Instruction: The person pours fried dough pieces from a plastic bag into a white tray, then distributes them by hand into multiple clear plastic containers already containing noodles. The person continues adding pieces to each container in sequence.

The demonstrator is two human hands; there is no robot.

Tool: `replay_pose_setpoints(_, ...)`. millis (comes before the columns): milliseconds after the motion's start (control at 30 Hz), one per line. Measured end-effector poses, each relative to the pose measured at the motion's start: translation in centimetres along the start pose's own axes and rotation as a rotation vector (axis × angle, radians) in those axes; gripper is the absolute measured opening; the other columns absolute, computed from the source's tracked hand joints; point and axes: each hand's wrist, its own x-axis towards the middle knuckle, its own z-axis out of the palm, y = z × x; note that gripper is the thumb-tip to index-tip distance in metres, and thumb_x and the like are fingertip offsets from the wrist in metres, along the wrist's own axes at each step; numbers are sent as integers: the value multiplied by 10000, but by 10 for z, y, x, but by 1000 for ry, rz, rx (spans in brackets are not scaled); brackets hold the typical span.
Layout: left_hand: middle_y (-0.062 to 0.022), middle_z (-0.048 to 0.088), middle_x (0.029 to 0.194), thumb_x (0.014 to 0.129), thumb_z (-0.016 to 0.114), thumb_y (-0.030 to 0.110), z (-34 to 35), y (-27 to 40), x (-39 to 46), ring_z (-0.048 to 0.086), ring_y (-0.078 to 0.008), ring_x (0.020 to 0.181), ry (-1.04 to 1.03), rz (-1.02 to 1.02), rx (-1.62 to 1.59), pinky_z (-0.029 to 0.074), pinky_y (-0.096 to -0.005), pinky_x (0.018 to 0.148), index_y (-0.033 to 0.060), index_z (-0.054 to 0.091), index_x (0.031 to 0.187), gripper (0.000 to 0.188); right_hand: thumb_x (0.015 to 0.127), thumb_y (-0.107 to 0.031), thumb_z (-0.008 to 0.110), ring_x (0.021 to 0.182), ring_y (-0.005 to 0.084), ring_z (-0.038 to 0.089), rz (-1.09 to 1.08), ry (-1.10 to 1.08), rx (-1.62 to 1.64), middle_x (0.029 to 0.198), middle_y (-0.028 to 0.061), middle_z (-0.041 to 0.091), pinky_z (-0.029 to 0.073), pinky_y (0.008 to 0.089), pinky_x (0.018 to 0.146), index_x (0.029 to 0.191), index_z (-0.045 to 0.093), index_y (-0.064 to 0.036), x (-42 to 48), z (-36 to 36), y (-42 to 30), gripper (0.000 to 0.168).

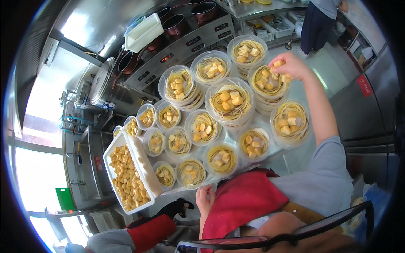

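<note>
Several fried tofu cubes [279,63] are pinched in my right hand [292,66], just above a stacked plastic tub of noodles [269,83] that has some cubes on top. My left hand [205,196], fingers loosely curled and nothing visible in it, is beside my red apron [243,202], near the table's edge. Round clear tubs hold noodle nests topped with tofu, some in stacks, such as the tall one in the middle [230,100] and one at the right [290,123]. At the table's left end, a white rectangular bin [151,180] holds a heap of fried tofu cubes [129,177].
Beyond the tubs stands a steel cooker [190,44] with dark pots [175,23] and a white container [144,33]. A large lidded pot [102,82] is at the left. One person [319,25] stands at the upper right; another in a red apron [152,232] is at the lower left.
</note>
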Motion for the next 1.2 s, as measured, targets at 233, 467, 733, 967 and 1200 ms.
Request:
replay_pose_setpoints(233,-93,622,798,805,628,-45,-13,-23,8,568,-172,651,39,45,-39,478,-277,636,20,628,913,126,791,-81,697,828,106,610,-103,92,453,943,60,668,501,236,720,1011,689,-20,-55,17,-13,229)
replay_pose_setpoints(467,-97,633,821,793,633,-67,-16,-47,54,573,-211,664,-220,206,-117,481,-308,632,36,637,919,162,802,-80,677,785,94,595,-99,535,514,920,33,648,489,232,658,1023,682,-22,-207,53,19,229)
replay_pose_setpoints(733,-94,625,804,812,634,-64,5,-65,72,568,-170,665,-572,522,-261,479,-284,637,14,639,928,140,765,-87,726,771,110,590,259,1238,625,864,32,655,480,264,684,953,695,-14,-426,180,115,205)
replay_pose_setpoints(967,-84,622,784,835,630,-30,14,-63,46,572,-162,673,-794,618,-269,477,-275,642,9,638,944,116,750,-124,721,770,148,616,591,1792,134,830,81,664,491,294,713,922,701,-37,-602,269,170,194)
replay_pose_setpoints(1200,-55,650,830,880,610,8,18,-62,40,586,-90,708,-902,715,-287,477,-234,662,16,613,979,100,763,-199,729,842,224,656,962,1766,-236,880,103,694,500,337,774,973,716,-99,-688,286,263,234)
